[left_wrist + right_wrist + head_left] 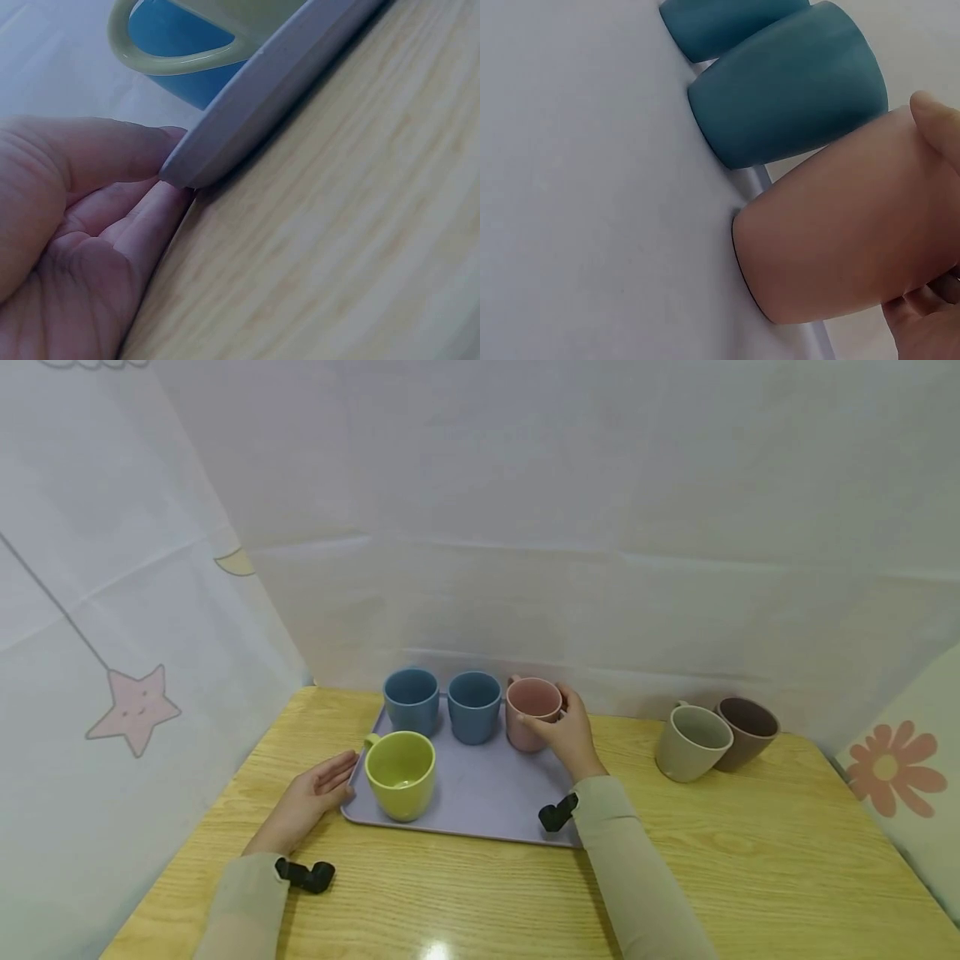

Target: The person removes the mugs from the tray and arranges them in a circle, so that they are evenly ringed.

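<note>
My right hand grips a pink mug near its rim, thumb on the near side and fingers on the right. In the right wrist view the pink mug has its base on the lilac tray. Two blue mugs stand in a row to its left at the back of the tray. A yellow-green mug occupies the front left corner, its handle toward the back left. Beside that corner my left hand touches the tray's edge with thumb and fairly straight fingers.
Right of the tray, a light grey-beige mug stands against a dark brown mug on the wooden table. A white cloth hangs along the table's back edge, and printed cloth covers both sides.
</note>
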Tool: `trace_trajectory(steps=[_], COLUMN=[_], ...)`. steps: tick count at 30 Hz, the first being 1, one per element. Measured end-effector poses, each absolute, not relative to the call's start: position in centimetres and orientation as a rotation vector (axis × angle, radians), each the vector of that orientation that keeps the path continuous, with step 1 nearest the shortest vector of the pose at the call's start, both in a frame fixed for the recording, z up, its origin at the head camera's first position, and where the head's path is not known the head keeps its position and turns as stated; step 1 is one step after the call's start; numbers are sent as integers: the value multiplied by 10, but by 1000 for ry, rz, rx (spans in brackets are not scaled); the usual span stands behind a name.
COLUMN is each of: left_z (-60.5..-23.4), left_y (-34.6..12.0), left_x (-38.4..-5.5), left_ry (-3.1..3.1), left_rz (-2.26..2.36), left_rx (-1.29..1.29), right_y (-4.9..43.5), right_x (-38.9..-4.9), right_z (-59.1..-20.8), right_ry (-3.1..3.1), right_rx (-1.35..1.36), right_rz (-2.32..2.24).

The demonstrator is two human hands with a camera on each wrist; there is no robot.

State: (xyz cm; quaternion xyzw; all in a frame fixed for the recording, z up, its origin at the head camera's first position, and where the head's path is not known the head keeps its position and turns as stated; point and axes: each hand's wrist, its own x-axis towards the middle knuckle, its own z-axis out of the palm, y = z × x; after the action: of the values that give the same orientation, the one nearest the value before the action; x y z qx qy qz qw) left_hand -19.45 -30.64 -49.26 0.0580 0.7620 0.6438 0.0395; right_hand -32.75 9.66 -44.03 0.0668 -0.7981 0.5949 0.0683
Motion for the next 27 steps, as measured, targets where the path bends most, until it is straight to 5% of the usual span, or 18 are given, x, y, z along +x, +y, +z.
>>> trace_trajectory(steps=[27], left_z=[-492], left_y=[-307], left_x=[-195], left_ry=[2343], left_rz=[1958], left_rx=[153], right_y=[105], right_x=[-316], right_z=[-444], right_ry=[-2414], right_rx=[209], right_rz=[1695])
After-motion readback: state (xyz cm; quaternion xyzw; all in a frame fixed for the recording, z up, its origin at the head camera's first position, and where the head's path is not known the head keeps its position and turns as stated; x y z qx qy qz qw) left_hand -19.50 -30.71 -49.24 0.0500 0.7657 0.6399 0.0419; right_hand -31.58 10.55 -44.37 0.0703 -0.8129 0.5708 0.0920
